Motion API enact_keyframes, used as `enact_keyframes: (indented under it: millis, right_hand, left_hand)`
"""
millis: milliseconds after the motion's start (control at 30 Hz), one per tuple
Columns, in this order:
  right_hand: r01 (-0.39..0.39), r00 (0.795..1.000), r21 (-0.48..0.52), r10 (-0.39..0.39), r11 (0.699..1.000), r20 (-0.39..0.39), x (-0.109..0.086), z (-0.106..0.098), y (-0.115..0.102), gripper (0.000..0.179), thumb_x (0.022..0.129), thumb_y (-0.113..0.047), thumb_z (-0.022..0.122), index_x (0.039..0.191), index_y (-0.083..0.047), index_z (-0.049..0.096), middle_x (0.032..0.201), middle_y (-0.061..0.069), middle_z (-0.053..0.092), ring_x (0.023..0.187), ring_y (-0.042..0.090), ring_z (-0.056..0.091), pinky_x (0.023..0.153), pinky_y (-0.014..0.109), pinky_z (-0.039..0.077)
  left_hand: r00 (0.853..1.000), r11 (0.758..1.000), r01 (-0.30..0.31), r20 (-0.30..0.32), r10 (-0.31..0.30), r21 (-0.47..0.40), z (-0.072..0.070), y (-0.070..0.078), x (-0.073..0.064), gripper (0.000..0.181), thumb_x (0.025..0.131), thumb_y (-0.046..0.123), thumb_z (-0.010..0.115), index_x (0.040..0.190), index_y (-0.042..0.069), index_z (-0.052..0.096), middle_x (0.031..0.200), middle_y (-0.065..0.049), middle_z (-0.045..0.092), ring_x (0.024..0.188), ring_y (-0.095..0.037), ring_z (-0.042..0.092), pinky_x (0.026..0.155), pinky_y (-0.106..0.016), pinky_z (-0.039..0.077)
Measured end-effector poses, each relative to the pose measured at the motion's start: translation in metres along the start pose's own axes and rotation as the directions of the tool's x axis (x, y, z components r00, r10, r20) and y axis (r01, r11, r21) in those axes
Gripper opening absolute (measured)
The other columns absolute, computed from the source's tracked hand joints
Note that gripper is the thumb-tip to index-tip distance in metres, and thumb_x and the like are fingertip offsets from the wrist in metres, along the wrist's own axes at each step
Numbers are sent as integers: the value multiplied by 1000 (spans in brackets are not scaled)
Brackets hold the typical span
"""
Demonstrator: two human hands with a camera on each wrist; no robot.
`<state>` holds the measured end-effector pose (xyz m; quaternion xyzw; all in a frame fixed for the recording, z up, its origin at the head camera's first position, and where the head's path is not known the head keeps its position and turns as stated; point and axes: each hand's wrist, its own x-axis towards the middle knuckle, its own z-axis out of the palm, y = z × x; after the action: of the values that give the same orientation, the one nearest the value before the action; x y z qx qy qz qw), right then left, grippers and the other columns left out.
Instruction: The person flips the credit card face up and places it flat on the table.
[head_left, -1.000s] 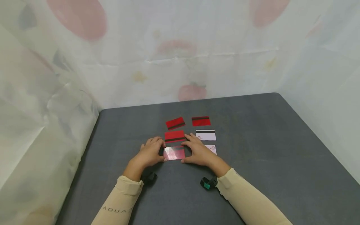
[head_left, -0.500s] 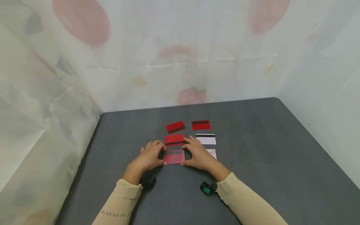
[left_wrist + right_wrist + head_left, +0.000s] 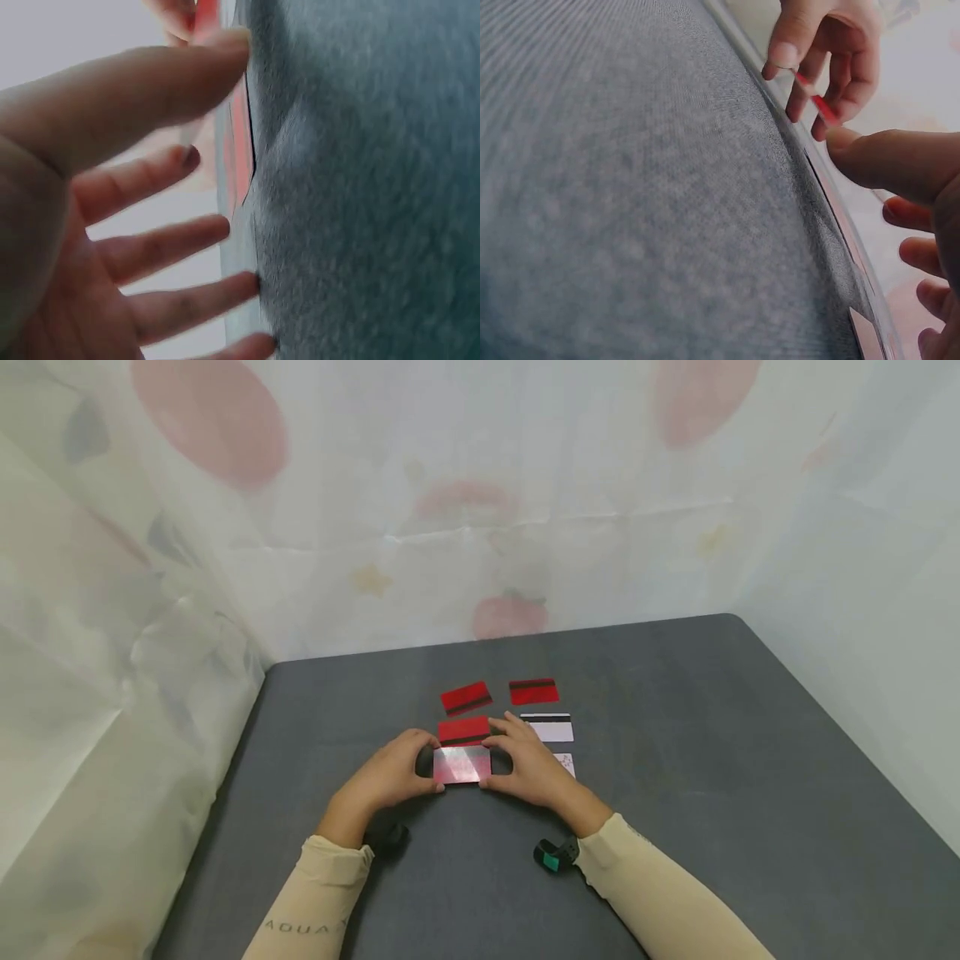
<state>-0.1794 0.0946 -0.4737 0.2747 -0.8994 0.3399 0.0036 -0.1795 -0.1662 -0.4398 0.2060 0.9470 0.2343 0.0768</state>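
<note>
A shiny red card point(image 3: 462, 765) is held level between both hands in the head view, raised a little off the dark table. My left hand point(image 3: 390, 770) pinches its left end between thumb and fingers. At the opposite end my right hand point(image 3: 532, 767) grips it the same way, its other fingers spread towards the far cards. The right wrist view shows the card point(image 3: 823, 105) edge-on between the two thumbs. Just beyond it lies a red card with a black stripe point(image 3: 461, 727), its near edge overlapped in the head view.
Further back lie a tilted red card point(image 3: 467, 698) and another striped red card point(image 3: 534, 692). A white striped card point(image 3: 552, 729) and a pale patterned card point(image 3: 567, 763) lie right of centre, partly behind the right hand. Patterned white curtains point(image 3: 315, 577) enclose the grey table point(image 3: 675, 735).
The red card has come up off the table between both hands; its far edge now overlaps the card behind, where a gap showed before. The other cards stay put.
</note>
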Motion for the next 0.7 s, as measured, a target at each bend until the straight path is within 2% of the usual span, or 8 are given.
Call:
enact_keyframes:
  millis: [67,200,400,500,700]
  right_hand:
    - [15,1000,-11,-15,1000,-25,2,1,1,60,81,-40,80,131,-14,62,155,8,39,150,33,20,116,58,25]
    - [54,996,-32,-56,998,-68,5,1,2,66,81,-40,80,136,-13,57,154,12,40,148,39,23,115,62,24]
    - [119,987,-66,-125,991,-102,7,2,-4,70,80,-43,80,137,-12,56,153,15,41,145,42,28,111,68,24]
    - [136,982,-86,-145,987,-117,7,3,-8,67,80,-43,80,136,-13,58,153,13,42,145,41,28,110,69,25]
    - [161,974,-123,-177,979,-141,7,7,-7,63,80,-41,81,133,-16,60,151,12,44,144,41,31,107,70,28]
  left_hand:
    - [999,1000,-30,-25,30,-7,-3,-1,1,57,74,30,86,120,8,61,125,-7,60,118,-24,56,101,-46,47]
    - [995,997,-69,-75,70,19,-5,1,3,58,75,33,86,123,10,62,129,-6,59,120,-23,57,101,-46,48]
    - [979,987,-151,-131,158,63,-2,11,5,59,75,38,86,122,11,64,133,-7,58,122,-24,57,98,-44,51]
    - [959,974,-210,-177,222,88,2,16,6,56,73,36,87,119,12,65,132,-9,59,120,-24,57,96,-43,52]
    - [904,934,-317,-247,350,164,9,23,8,54,71,31,89,116,12,67,130,-8,60,119,-24,58,98,-42,51]
